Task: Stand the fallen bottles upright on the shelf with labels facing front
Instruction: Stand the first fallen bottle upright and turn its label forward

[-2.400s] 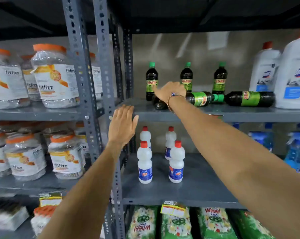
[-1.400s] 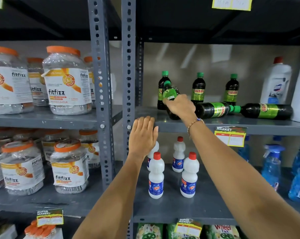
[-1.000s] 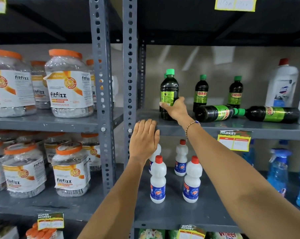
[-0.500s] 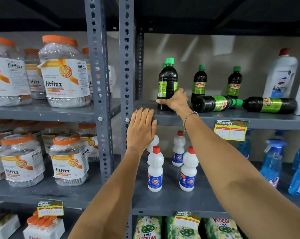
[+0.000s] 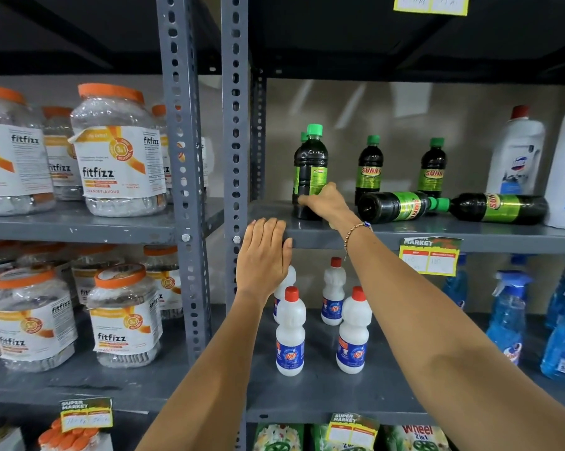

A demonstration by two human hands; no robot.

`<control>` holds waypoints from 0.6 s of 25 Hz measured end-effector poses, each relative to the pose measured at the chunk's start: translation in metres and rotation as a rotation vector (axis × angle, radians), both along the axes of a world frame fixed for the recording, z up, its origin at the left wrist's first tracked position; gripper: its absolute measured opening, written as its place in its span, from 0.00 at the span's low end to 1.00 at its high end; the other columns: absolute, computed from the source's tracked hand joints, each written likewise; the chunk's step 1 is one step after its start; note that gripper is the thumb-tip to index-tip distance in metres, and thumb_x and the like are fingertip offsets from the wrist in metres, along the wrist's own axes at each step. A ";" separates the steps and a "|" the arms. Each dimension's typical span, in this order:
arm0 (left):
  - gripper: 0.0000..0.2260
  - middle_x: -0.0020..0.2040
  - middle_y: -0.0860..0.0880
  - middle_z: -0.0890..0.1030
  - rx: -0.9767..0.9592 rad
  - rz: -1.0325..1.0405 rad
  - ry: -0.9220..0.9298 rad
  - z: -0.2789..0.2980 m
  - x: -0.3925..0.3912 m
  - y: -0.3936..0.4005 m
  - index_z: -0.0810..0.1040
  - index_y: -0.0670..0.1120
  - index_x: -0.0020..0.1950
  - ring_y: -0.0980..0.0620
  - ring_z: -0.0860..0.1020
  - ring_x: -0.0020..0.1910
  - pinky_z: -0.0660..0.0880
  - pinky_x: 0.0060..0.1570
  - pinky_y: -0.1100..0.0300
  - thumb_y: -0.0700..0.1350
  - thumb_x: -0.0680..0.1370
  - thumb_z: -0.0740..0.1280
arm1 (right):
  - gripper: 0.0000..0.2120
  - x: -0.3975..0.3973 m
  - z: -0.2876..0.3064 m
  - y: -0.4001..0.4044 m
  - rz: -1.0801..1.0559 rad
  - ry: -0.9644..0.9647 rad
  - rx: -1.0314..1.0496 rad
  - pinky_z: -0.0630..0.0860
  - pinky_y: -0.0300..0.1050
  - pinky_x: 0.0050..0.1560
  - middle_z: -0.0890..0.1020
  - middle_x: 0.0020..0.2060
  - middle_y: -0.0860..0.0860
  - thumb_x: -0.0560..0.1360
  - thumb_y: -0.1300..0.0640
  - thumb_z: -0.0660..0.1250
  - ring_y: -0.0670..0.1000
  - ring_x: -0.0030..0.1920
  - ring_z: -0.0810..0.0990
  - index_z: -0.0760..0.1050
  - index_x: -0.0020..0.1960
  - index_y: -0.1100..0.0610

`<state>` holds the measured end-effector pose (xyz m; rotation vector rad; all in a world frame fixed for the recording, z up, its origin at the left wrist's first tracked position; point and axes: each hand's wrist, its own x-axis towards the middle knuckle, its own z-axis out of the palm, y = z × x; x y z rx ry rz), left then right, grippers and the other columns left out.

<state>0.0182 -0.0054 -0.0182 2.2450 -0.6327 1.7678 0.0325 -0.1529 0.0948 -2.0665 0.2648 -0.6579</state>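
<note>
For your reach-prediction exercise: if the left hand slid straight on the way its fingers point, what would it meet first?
The left hand points up; its fingertips already touch the shelf edge, so it meets that first.

I read "SUNNY" on the green-labelled bottles [image 5: 369,172], "fitfizz" on the orange-lidded jars [image 5: 116,151], "Wheel 2in1" on a packet [image 5: 417,436].

Held bottle: dark glossy plastic bottle with green cap [image 5: 310,170]
Shelf under it: matt grey painted metal shelf [image 5: 437,234]
Label: shiny green wrap
</note>
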 end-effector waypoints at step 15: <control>0.24 0.55 0.43 0.81 -0.001 -0.023 0.011 0.004 -0.001 0.001 0.76 0.41 0.58 0.43 0.79 0.55 0.71 0.62 0.49 0.51 0.83 0.43 | 0.42 0.003 0.002 -0.003 0.019 0.042 0.058 0.72 0.46 0.58 0.72 0.64 0.58 0.65 0.53 0.78 0.55 0.64 0.73 0.59 0.69 0.64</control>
